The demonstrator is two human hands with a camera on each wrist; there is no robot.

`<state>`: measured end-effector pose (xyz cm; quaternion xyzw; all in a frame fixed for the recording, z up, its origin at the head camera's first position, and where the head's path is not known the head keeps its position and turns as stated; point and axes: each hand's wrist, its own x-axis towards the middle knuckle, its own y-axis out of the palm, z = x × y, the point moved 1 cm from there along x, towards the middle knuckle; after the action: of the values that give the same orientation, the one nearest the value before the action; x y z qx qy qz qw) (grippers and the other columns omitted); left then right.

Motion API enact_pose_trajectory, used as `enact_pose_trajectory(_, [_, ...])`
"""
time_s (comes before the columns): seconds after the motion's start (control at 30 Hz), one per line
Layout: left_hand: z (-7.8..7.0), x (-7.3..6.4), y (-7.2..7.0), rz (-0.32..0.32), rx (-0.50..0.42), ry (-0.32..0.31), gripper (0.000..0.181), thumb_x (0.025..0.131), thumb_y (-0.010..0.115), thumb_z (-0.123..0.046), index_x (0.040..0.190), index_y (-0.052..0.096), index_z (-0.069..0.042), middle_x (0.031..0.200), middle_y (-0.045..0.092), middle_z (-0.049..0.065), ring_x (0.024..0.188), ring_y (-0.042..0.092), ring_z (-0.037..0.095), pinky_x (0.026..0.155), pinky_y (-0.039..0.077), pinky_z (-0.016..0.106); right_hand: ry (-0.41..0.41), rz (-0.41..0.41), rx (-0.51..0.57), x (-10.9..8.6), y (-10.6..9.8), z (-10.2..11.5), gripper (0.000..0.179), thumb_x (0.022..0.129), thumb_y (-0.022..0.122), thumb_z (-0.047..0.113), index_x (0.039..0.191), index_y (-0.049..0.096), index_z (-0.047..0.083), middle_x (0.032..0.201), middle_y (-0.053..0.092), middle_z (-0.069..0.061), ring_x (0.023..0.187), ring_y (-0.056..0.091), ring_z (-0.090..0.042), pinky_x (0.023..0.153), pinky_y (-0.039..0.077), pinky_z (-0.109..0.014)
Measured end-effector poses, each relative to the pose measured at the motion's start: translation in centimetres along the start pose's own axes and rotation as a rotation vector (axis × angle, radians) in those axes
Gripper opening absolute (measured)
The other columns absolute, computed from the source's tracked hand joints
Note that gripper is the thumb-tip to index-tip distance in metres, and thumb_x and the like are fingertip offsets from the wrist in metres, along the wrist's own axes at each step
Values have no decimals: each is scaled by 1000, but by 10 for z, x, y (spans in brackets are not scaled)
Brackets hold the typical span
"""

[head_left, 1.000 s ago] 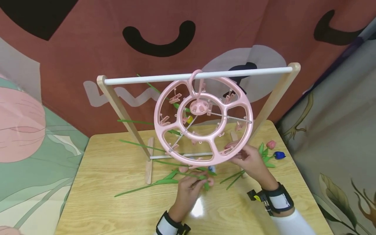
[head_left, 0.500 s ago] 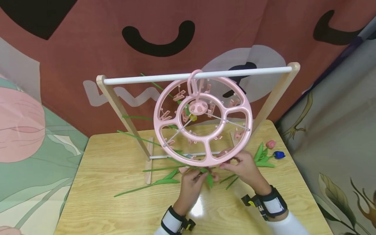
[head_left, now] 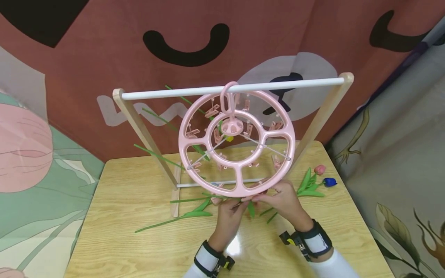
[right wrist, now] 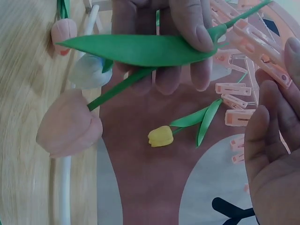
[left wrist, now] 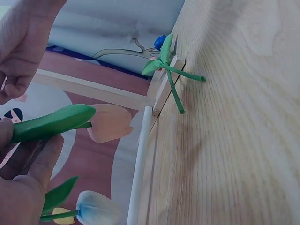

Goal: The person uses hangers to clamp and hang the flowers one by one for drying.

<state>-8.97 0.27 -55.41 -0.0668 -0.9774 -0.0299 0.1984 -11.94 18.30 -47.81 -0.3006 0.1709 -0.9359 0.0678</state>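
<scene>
An artificial peach tulip (right wrist: 70, 124) lies in my left hand (head_left: 227, 216), its green leaf (right wrist: 140, 49) and stem pinched between thumb and fingers. My right hand (head_left: 286, 200) pinches a pink clothespin (right wrist: 260, 51) under the near rim of the round pink clip hanger (head_left: 239, 179). In the right wrist view the tulip's stem passes right at the clothespin's far end. Both hands are close together, partly hidden by the rim in the head view. A yellow tulip (right wrist: 161, 136) and a white-blue tulip (left wrist: 96, 207) hang head down beyond the hands.
The hanger hooks over the white bar (head_left: 295, 84) of a wooden-legged rack on the table (head_left: 121, 247). A blue tulip (head_left: 329, 182) and a pink tulip (head_left: 320, 169) lie at right. Another tulip with a long stem (head_left: 156, 225) lies at front left.
My left hand has risen with the peach tulip toward the hanger's near rim. My right hand has shifted left to meet it, and the hanger has turned and swung slightly.
</scene>
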Motion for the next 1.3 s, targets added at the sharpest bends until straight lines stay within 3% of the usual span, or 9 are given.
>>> enact_pose_trajectory(0.1, [1, 0, 1, -4, 7, -5, 20, 101, 65, -7, 117, 75, -2, 108, 78, 12, 93, 77, 30, 80, 65, 33, -12, 6, 29, 0, 3, 0, 36, 60, 91, -10, 93, 79, 0, 91, 78, -16, 92, 74, -6, 88, 57, -16])
enact_pose_trajectory(0.27, [2, 2, 3, -4, 21, -26, 19, 101, 65, -7, 116, 76, -3, 110, 79, 10, 100, 76, 15, 82, 65, 31, -4, 41, 88, 0, 7, 1, 38, 61, 90, -10, 96, 78, 0, 96, 77, -18, 95, 75, -12, 90, 58, -19])
enact_pose_trajectory(0.4, [3, 4, 4, 3, 27, -13, 20, 102, 63, -7, 117, 76, -4, 112, 78, 9, 103, 75, 12, 86, 64, 32, -18, 57, 43, 0, 9, 1, 44, 61, 92, -5, 101, 78, 3, 98, 78, -15, 93, 75, -18, 94, 56, -19])
enact_pose_trajectory(0.53, [4, 6, 4, 17, -1, 27, 21, 102, 61, -4, 119, 75, -2, 115, 78, 11, 105, 75, 16, 88, 64, 35, 1, 71, -25, -1, 10, 2, 49, 63, 93, 0, 108, 76, 6, 97, 78, -7, 83, 70, -11, 84, 56, -18])
enact_pose_trajectory(0.67, [2, 7, 5, 27, -46, 43, 22, 102, 61, -3, 120, 74, -1, 117, 77, 12, 108, 75, 20, 90, 64, 36, 25, 87, -3, -3, 10, 1, 47, 68, 91, -2, 111, 75, 6, 95, 76, -5, 78, 66, -7, 72, 57, -20])
enact_pose_trajectory(0.93, [2, 7, 4, -6, 13, 52, 21, 101, 63, -4, 118, 76, -4, 115, 78, 10, 106, 74, 15, 87, 63, 32, -65, 2, -32, -2, 10, -1, 45, 60, 91, -5, 102, 77, 1, 96, 78, -15, 96, 75, -13, 93, 55, -15])
enact_pose_trajectory(1.1, [0, 6, 4, -23, 30, 12, 20, 100, 66, -9, 116, 77, -6, 113, 78, 8, 103, 73, 11, 85, 63, 32, -108, -38, -14, -1, 9, 1, 38, 65, 92, 6, 99, 77, 0, 93, 77, -18, 92, 74, -10, 91, 55, -13])
enact_pose_trajectory(1.3, [-2, 6, 3, -21, 10, -42, 19, 100, 66, -10, 116, 77, -7, 113, 78, 8, 103, 73, 10, 86, 63, 30, -63, -15, -1, -2, 10, 1, 45, 58, 90, -9, 100, 77, -1, 96, 78, -16, 97, 74, -9, 91, 56, -14])
